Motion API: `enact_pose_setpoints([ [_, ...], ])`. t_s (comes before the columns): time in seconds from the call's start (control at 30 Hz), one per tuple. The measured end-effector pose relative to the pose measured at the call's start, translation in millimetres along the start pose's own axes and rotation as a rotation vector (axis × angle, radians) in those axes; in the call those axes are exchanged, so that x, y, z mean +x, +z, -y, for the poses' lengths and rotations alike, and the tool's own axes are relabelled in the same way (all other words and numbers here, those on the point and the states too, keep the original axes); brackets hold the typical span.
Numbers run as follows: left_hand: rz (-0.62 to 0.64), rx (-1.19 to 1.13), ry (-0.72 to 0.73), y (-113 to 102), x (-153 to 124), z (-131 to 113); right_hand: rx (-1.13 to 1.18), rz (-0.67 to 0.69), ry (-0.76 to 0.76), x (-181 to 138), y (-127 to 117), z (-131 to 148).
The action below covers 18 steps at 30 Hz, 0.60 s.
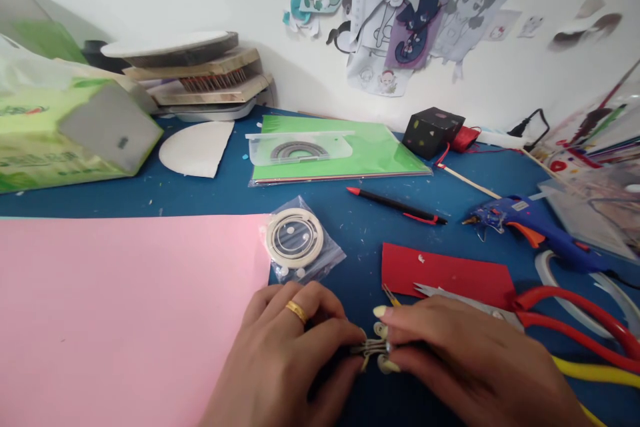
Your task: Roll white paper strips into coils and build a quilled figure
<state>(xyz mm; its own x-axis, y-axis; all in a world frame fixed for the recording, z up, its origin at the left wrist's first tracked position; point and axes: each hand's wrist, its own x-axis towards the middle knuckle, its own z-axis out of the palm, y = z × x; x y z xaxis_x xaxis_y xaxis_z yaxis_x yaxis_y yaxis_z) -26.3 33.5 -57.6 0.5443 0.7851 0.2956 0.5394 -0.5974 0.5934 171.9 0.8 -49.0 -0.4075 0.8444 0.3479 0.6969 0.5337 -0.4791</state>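
While apparently steadying fine coils [381, 329], pinched small pale scrolled piece [375, 346] between fingertips of left hand [287, 350] and right hand [457, 347], at lower centre over blue desk [367, 247]. Had scissors [525, 301] lying beside right hand, probably for reach. Had edge of pink sheet [135, 307] partly hidden by left hand; showed narrow open room ahead, between bag of rings [294, 240] and red card [450, 268].

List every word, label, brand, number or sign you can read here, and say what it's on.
None can be read for certain.
Green pack: a logo and print on its side, blurred; a dark mark on its end, too small.
Blue glue gun: a pale label, too small.
Gray arc in the clear case: fine marks, too small.
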Motion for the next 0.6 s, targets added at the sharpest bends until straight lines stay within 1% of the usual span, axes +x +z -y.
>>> enact_pose_setpoints([
  [0.07,-0.036,-0.027,-0.022,0.9,-0.1,-1.4,-0.071,-0.015,-0.089,-2.3,3.4,-0.1],
  [0.17,-0.062,-0.063,-0.100,1.6,-0.4,-5.6,-0.146,-0.048,-0.133,-5.5,7.3,0.1],
  [0.33,-0.082,-0.092,-0.115,2.7,-0.6,-8.2,-0.200,-0.044,-0.153,-4.5,12.3,2.3],
  [0.6,-0.067,-0.110,-0.128,1.8,-2.1,-6.1,-0.180,-0.039,-0.124,-2.7,13.6,4.3],
])
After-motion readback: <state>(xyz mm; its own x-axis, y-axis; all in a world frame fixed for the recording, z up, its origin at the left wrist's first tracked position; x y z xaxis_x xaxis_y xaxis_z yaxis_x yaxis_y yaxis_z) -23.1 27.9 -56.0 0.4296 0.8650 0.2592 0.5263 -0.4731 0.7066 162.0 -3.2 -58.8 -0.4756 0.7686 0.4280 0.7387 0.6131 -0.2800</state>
